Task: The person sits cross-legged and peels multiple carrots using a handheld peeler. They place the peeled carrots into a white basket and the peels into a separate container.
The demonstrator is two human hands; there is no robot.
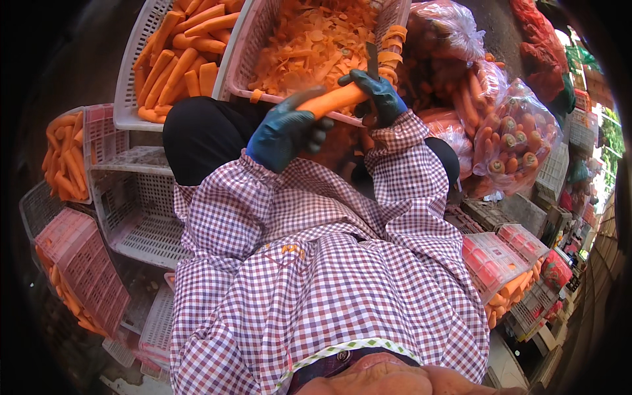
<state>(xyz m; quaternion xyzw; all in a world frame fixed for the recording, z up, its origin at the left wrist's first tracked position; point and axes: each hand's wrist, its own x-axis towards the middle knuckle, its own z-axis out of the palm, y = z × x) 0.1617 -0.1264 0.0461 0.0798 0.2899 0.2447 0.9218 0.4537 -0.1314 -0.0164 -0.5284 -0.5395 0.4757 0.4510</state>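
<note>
A peeled-looking orange carrot [332, 101] lies across the near rim of a pink plastic crate [239, 64]. My left hand [286, 133], in a blue rubber-coated work glove, grips its left end. My right hand [379, 96], gloved the same way, is closed around a tool with a flat metal blade [372, 61] that points up and away from me. Its fingers are also at the carrot's right end; whether the tool's edge touches the carrot is hidden. Carrot peelings [316, 54] fill the crate beyond my hands, and some strips [392, 44] hang on its right rim.
To the left stands a white crate [123, 94] of smooth carrots [185, 64]. Clear plastic bags of carrots [516, 133] lie to the right. A perforated crate [143, 217] rests on its side by my left knee, near more stacked crates [81, 266]. Other carrot crates [493, 261] stand right.
</note>
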